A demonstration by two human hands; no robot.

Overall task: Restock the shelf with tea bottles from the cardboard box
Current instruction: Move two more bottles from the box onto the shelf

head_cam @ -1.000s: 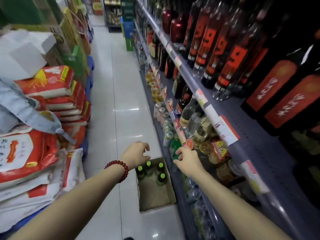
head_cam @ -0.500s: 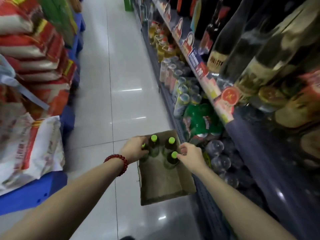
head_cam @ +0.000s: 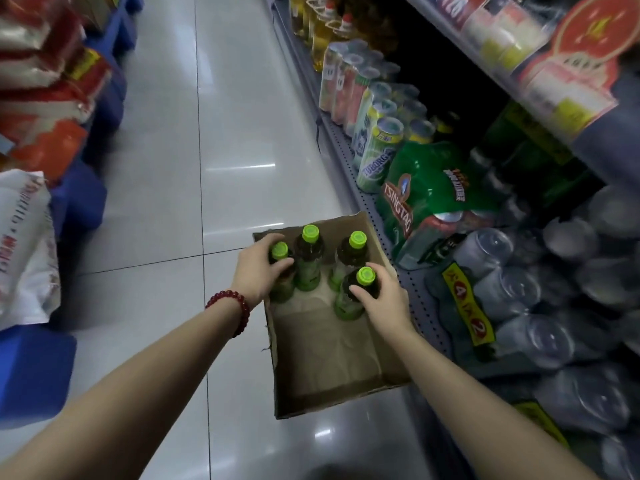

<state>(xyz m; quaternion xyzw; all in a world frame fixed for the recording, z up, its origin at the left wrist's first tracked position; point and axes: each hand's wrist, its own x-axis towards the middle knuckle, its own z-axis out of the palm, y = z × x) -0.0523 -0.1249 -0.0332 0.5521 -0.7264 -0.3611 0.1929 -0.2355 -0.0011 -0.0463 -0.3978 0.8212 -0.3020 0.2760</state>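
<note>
Aisle: glossy tiled floor (head_cam: 166, 188) beside the low shelf (head_cam: 349, 168).
Box: cardboard box (head_cam: 332, 393) stood on the floor.
Bottles: four tea bottles (head_cam: 309, 261) upright, green caps up.
Left hand (head_cam: 258, 268): curled round the far-left bottle.
Right hand (head_cam: 384, 301): curled round the nearest bottle.

Both hands now reach into the box: the left hand (head_cam: 258, 268) and right hand (head_cam: 382, 299) each grip a bottle (earlier they hovered above).

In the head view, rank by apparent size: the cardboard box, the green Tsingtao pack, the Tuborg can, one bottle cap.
1. cardboard box, largest.
2. green Tsingtao pack, though partly hidden.
3. Tuborg can.
4. bottle cap, smallest.
</note>
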